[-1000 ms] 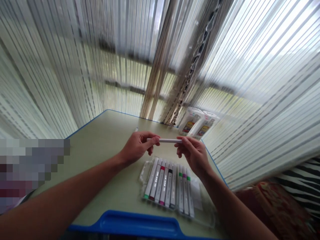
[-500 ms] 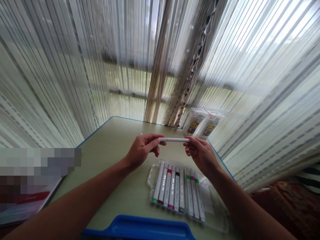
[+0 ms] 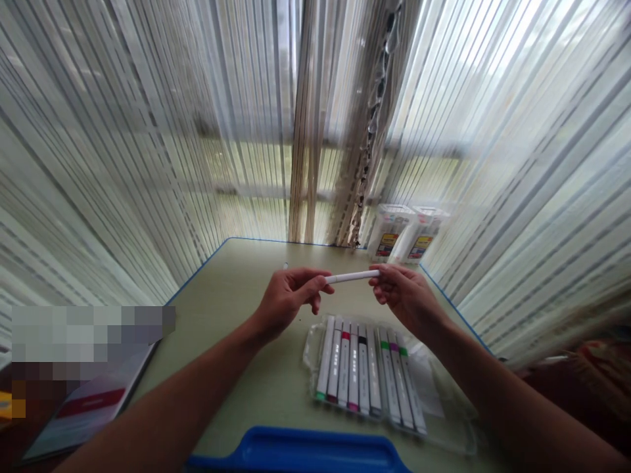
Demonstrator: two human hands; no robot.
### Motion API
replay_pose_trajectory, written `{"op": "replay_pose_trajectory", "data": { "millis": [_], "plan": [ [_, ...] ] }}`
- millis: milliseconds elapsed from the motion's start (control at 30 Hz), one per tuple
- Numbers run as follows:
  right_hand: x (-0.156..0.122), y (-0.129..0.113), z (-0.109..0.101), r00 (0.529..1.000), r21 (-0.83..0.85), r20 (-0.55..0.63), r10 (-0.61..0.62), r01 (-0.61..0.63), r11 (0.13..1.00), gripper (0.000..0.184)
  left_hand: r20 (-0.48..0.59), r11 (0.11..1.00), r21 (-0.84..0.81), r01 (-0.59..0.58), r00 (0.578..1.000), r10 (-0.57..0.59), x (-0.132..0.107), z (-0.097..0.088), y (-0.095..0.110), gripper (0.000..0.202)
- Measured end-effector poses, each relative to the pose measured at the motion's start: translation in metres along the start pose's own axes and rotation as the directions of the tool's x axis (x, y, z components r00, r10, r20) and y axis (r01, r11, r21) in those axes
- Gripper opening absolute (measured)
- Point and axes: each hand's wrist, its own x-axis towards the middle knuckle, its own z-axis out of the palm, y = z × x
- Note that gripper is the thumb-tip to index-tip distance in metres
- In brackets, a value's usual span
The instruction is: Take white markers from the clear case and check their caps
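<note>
A slim white marker point(image 3: 352, 276) is held level above the table, one end in each hand. My left hand point(image 3: 294, 295) pinches its left end between thumb and fingers. At the other end, my right hand point(image 3: 405, 289) grips the tip, with its fingers partly curled. Below the hands lies an open clear plastic case point(image 3: 311, 358) with a row of white markers point(image 3: 365, 368) in it. Some of these have coloured bands or ends in green, red, black, purple and pink.
Two clear boxes point(image 3: 387, 233) stand at the table's far right corner, before striped curtains point(image 3: 236, 131). The pale table point(image 3: 221, 282) has a blue edge and a blue tray point(image 3: 320, 450) at the front. A book or magazine point(image 3: 93, 407), partly pixelated, lies left.
The view has shifted slightly, so the table and case sit a little further right. The marker now tilts slightly, its right end higher. Both hands keep hold of it.
</note>
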Motion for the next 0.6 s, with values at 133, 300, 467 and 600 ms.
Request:
{"op": "replay_pose_trajectory", "data": {
  "millis": [133, 300, 467, 600],
  "plan": [
    [-0.0015, 0.0006, -0.0003, 1.000, -0.021, 0.024, -0.001, 0.002, 1.000, 0.021, -0.051, 1.000, -0.014, 0.008, 0.999, -0.009, 0.0014, -0.0006, -0.0016, 0.025],
    [-0.0008, 0.0013, -0.0007, 1.000, -0.014, -0.003, 0.002, -0.002, 1.000, 0.019, -0.058, 0.999, 0.050, -0.014, 0.998, 0.017, 0.0008, -0.0025, -0.0043, 0.029],
    [0.0001, 0.0013, -0.0017, 1.000, -0.015, 0.012, -0.009, 0.009, 1.000, 0.018, -0.047, 0.996, 0.090, -0.016, 0.999, 0.020, -0.0006, -0.0037, -0.0034, 0.034],
    [0.0000, 0.0024, -0.0022, 0.999, -0.034, 0.019, -0.038, 0.039, 0.999, 0.020, -0.078, 0.993, 0.121, 0.008, 0.997, 0.002, 0.0013, -0.0046, -0.0040, 0.032]
  ]
}}
